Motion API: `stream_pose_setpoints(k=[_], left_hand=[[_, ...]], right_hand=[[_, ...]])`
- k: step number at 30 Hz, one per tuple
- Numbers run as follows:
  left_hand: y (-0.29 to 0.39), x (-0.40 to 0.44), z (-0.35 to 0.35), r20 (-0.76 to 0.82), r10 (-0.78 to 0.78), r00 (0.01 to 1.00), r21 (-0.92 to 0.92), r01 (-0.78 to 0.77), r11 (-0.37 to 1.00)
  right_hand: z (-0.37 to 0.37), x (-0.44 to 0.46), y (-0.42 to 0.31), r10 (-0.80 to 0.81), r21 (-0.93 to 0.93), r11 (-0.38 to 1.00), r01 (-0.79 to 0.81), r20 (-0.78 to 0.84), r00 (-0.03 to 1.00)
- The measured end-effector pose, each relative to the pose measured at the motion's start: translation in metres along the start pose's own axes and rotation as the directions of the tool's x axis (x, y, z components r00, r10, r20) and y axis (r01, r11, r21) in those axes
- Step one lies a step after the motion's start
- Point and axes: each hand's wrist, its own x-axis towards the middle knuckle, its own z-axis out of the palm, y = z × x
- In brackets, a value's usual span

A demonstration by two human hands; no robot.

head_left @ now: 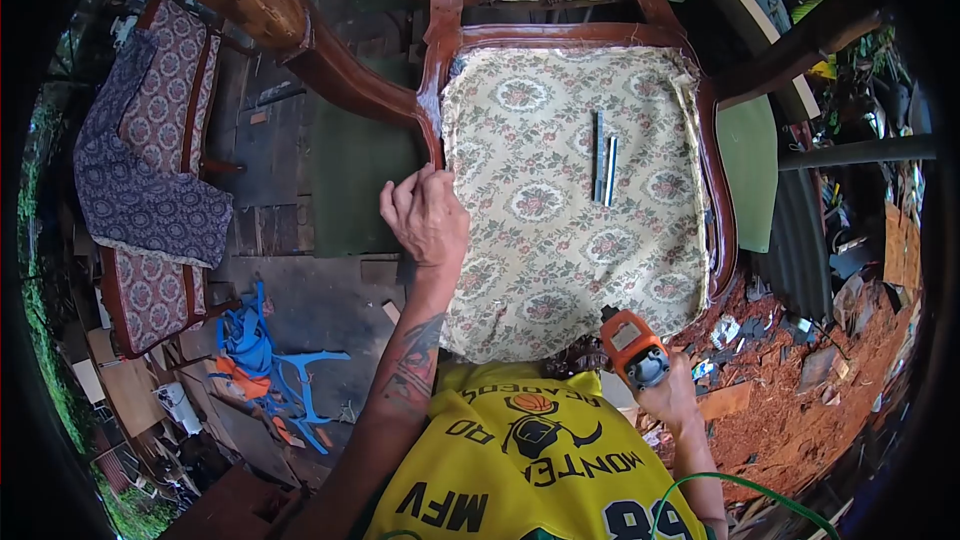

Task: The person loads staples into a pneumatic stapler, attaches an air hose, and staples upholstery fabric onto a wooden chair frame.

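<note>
A wooden chair frame (722, 190) stands before me, its seat covered with cream floral fabric (570, 250). At the seat's left edge my left hand (428, 215) is closed, fingers curled on the fabric's border against the wood. My right hand (668, 392) is wrapped round the handle of an orange and black staple gun (635, 345), whose nose is over the fabric's front right corner. Two staple strips (600, 158) lie side by side on the fabric, right of the middle. Along the right side the fabric's edge looks rough and folded.
A green hose (750, 485) curves past my right arm. Dark patterned cloth (145, 180) drapes over a second upholstered piece (165, 285) at left. Blue straps (245, 335) lie on the floor at lower left. Scraps and debris (790, 350) cover reddish ground at right.
</note>
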Motion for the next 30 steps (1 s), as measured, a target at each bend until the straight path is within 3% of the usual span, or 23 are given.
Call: stream_pose_setpoints(k=[2, 3, 4, 5, 7, 9, 10, 11, 12, 13, 14, 15, 16, 17, 18, 19, 20, 23, 25, 26, 27, 29, 30], left_hand=[[-0.017, 0.016, 0.002, 0.019, -0.207, 0.978, -0.156, 0.207, 0.966], [-0.024, 0.028, 0.0, 0.007, -0.219, 0.976, -0.156, 0.218, 0.963], [-0.03, 0.036, 0.004, 0.01, -0.212, 0.977, -0.156, 0.211, 0.965], [-0.035, 0.045, 0.01, -0.035, -0.163, 0.986, -0.23, 0.15, 0.961], [-0.036, 0.06, 0.013, -0.058, -0.053, 0.997, -0.315, 0.032, 0.949], [-0.031, 0.065, 0.011, 0.017, -0.102, 0.995, -0.369, 0.101, 0.924], [-0.026, 0.065, 0.01, 0.094, -0.147, 0.985, -0.422, 0.173, 0.89], [-0.016, 0.062, 0.002, 0.107, -0.154, 0.982, -0.425, 0.185, 0.886], [0.002, 0.055, -0.01, 0.207, -0.255, 0.944, -0.58, 0.328, 0.746], [0.024, 0.042, -0.024, 0.336, -0.338, 0.879, -0.687, 0.474, 0.55], [0.048, 0.026, -0.04, 0.518, -0.265, 0.813, -0.727, 0.582, 0.365], [0.074, 0.004, -0.055, 0.671, -0.153, 0.725, -0.706, 0.688, 0.165], [0.097, -0.02, -0.067, 0.746, 0.031, 0.665, -0.662, 0.736, 0.141], [0.121, -0.041, -0.079, 0.803, 0.252, 0.54, -0.551, 0.834, -0.03], [0.136, -0.064, -0.083, 0.792, 0.457, 0.404, -0.461, 0.887, 0.015], [0.153, -0.085, -0.086, 0.76, 0.592, 0.268, -0.305, 0.951, -0.039], [0.167, -0.106, -0.086, 0.667, 0.715, 0.212, -0.214, 0.973, -0.089], [0.216, -0.145, -0.091, 0.575, 0.793, 0.2, -0.175, 0.977, -0.12], [0.26, -0.134, -0.094, 0.604, 0.712, 0.359, -0.31, 0.928, -0.205], [0.285, -0.135, -0.083, 0.534, 0.687, 0.493, -0.465, 0.85, -0.249], [0.307, -0.135, -0.073, 0.468, 0.658, 0.59, -0.658, 0.73, -0.187], [0.353, -0.135, -0.063, 0.392, 0.633, 0.668, -0.704, 0.661, -0.262], [0.366, -0.134, -0.063, 0.429, 0.758, 0.492, -0.576, 0.795, -0.19]], right_hand=[[-0.021, 0.011, -0.008, -0.048, 0.104, 0.994, 0.041, 0.067, 0.997], [-0.04, 0.018, -0.033, 0.012, 0.434, 0.899, -0.056, 0.105, 0.994], [-0.059, 0.025, -0.048, -0.004, 0.482, 0.875, -0.049, 0.109, 0.994], [-0.082, 0.033, -0.059, -0.049, 0.428, 0.904, 0.002, 0.099, 0.994], [-0.132, 0.051, -0.073, -0.167, 0.044, 0.985, 0.164, 0.071, 0.983], [-0.177, 0.069, -0.088, -0.237, -0.138, 0.96, 0.243, 0.059, 0.97], [-0.192, 0.078, -0.094, -0.284, -0.025, 0.959, 0.284, -0.028, 0.958], [-0.213, 0.088, -0.097, -0.24, 0.274, 0.93, 0.243, -0.044, 0.97], [-0.234, 0.1, -0.1, -0.196, 0.55, 0.812, 0.196, -0.06, 0.979], [-0.26, 0.105, -0.106, -0.315, 0.195, 0.929, 0.315, -0.033, 0.948], [-0.286, 0.109, -0.113, -0.431, -0.269, 0.869, 0.414, -0.004, 0.902], [-0.312, 0.114, -0.119, -0.539, -0.602, 0.665, 0.443, 0.024, 0.842], [-0.321, 0.116, -0.121, -0.55, -0.691, 0.596, 0.409, 0.02, 0.835], [-0.324, 0.114, -0.116, -0.523, -0.694, 0.614, 0.376, 0.0, 0.852], [-0.325, 0.111, -0.11, -0.484, -0.682, 0.651, 0.332, -0.036, 0.875], [-0.325, 0.107, -0.104, -0.442, -0.664, 0.686, 0.297, -0.057, 0.895], [-0.326, 0.103, -0.097, -0.405, -0.652, 0.71, 0.265, -0.072, 0.911], [-0.323, 0.076, -0.076, -0.324, -0.62, 0.76, 0.194, -0.104, 0.94], [-0.317, 0.052, -0.061, -0.27, -0.588, 0.796, 0.145, -0.13, 0.954], [-0.315, 0.04, -0.055, -0.246, -0.574, 0.81, 0.123, -0.142, 0.959], [-0.311, 0.029, -0.049, -0.223, -0.558, 0.824, 0.102, -0.153, 0.963], [-0.301, 0.003, -0.03, -0.166, -0.518, 0.854, 0.055, -0.172, 0.971], [-0.295, -0.009, -0.021, -0.135, -0.494, 0.869, 0.032, -0.174, 0.975]])
